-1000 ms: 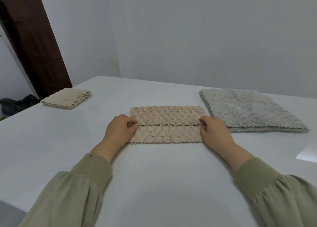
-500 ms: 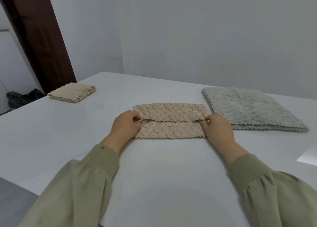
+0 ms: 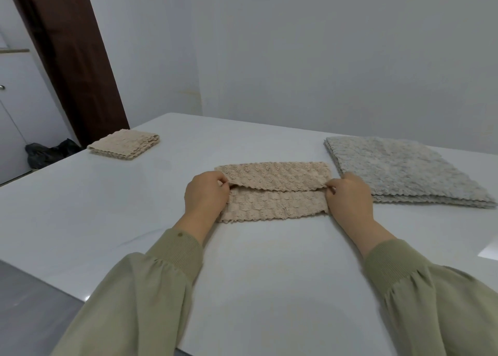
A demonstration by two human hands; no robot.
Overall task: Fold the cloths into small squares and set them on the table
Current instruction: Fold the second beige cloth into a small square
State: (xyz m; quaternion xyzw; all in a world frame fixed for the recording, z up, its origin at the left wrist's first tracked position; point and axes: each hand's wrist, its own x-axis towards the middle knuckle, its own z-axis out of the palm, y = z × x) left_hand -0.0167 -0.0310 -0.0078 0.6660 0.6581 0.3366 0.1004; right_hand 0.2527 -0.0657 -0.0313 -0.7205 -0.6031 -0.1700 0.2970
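Note:
A beige textured cloth (image 3: 275, 191) lies at the middle of the white table (image 3: 256, 275), its far half folded toward me over the near half. My left hand (image 3: 206, 194) pinches the left corner of the folded-over edge. My right hand (image 3: 349, 196) pinches the right corner of that same edge. The edge is raised a little off the layer beneath. A small folded stack of beige cloths (image 3: 125, 144) sits at the table's far left. A stack of unfolded grey cloths (image 3: 398, 169) lies at the right, just beyond my right hand.
The table's left edge runs diagonally at the lower left, with grey floor below it. A dark brown door frame (image 3: 70, 59) and a black bag (image 3: 48, 152) are behind the far left corner. A white wall backs the table.
Both hands have drawn the folded-over edge of the beige cloth a little nearer to me and lifted it slightly. The camera has shifted right and tilted up.

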